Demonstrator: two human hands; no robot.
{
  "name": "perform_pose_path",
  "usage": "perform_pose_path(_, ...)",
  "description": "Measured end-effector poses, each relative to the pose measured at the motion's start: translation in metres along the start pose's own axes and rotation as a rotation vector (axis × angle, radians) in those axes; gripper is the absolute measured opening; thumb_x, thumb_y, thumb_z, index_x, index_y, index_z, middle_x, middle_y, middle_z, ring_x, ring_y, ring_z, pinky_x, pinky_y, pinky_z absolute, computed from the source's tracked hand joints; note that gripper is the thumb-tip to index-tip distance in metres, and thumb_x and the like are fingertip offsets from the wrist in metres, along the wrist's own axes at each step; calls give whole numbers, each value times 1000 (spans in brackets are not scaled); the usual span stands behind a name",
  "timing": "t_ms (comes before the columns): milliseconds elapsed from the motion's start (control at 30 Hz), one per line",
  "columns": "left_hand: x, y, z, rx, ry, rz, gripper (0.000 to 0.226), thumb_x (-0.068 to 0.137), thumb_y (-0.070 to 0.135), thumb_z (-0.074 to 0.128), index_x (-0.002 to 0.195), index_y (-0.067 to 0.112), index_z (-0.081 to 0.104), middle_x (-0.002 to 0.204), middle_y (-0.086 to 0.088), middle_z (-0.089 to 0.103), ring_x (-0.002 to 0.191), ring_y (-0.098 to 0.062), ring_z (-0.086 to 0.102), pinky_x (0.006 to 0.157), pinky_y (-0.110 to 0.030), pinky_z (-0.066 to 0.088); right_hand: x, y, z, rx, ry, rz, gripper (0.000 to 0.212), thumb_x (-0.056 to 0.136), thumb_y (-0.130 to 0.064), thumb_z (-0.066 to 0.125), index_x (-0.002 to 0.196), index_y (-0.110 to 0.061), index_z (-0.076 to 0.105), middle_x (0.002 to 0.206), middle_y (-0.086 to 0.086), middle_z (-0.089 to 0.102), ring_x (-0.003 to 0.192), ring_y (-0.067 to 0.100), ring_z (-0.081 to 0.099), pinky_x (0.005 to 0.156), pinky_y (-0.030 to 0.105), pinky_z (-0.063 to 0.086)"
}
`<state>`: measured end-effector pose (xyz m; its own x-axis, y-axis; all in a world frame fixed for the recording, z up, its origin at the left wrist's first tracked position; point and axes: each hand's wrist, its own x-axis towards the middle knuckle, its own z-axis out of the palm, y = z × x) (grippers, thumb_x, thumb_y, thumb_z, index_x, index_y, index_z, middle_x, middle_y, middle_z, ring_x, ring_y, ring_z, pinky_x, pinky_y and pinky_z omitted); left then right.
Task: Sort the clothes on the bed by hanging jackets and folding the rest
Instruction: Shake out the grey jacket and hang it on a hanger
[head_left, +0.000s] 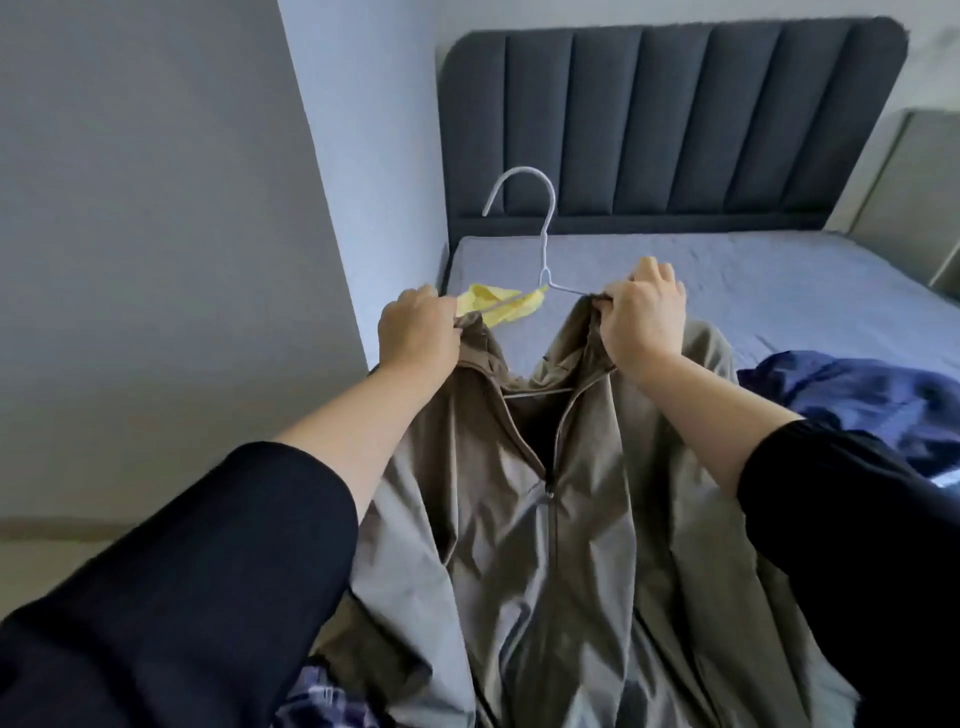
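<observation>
Currently held: khaki jacket (545, 519), front toward the camera, filling the view from centre down to 6 o'clock; zip closed at chest level, open above.
Jacket location: raised over the near part of the bed (779, 291), collar at the top, body hanging down.
Hanger (524, 169): white wire type, seated inside the jacket's neck; hook stands at 12 o'clock above the collar, lower bar visible in the neck opening.
Left grip (415, 332): fingers curled round the collar edge at 10 o'clock of the neck opening.
Right grip (641, 317): fingers curled round the collar edge and the hanger's wire arm at 2 o'clock of the neck opening.
Yellow garment (498, 301): at 11 o'clock of the collar, behind the hanger's other arm; contact cannot be determined.
Blue garment (857, 395): crumpled on the bed at 3 o'clock of the jacket.
Plaid fabric (322, 696): partly visible at 7 o'clock, under the jacket's hem.
Headboard (675, 119): dark, padded, at 12 to 1 o'clock.
</observation>
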<state>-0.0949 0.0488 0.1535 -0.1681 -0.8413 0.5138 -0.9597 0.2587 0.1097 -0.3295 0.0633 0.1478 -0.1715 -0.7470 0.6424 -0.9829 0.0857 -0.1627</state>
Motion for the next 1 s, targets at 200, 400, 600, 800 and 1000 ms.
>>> perform_pose_path(200, -5, -10, 87, -195, -102, -183, 10, 91, 20, 52, 86, 12, 53, 89, -8, 63, 73, -28, 47, 61, -33, 34, -15, 7, 76, 58, -185, 122, 20, 89, -17, 49, 79, -4, 61, 84, 20, 65, 80, 39, 56, 62, 35, 29)
perform_pose_path(400, -41, -12, 173, -548, -437, -254, 56, 92, 18, 52, 145, 22, 35, 140, -6, 48, 126, -28, 46, 100, -35, 37, -59, 4, 147, 219, -480, 180, 31, 95, -22, 48, 123, -11, 56, 117, 13, 62, 109, 33, 56, 84, 36, 43)
perform_pose_path(600, -125, -2, 242, -548, -715, -227, 53, 89, 14, 52, 142, 11, 41, 147, -11, 40, 135, -26, 36, 110, -31, 28, -139, 12, 204, 149, -993, 404, 35, 95, -30, 47, 100, 1, 63, 108, 21, 65, 100, 37, 62, 78, 33, 47)
perform_pose_path(800, -175, 12, 276, -281, -796, -43, 82, 88, 60, 47, 152, 23, 11, 161, 0, -3, 147, -20, -7, 116, -49, 3, -178, 32, 229, 359, -1145, 700, 46, 87, -46, 61, 82, -1, 67, 72, 15, 66, 61, 25, 64, 53, 27, 49)
perform_pose_path(1000, -184, 5, 290, -198, -839, 19, 103, 76, 77, 47, 152, 28, -2, 160, 3, -15, 145, -19, -19, 114, -52, -7, -186, 31, 227, 499, -1157, 691, 26, 86, -18, 67, 63, -6, 63, 58, 5, 59, 43, 13, 53, 40, 16, 39)
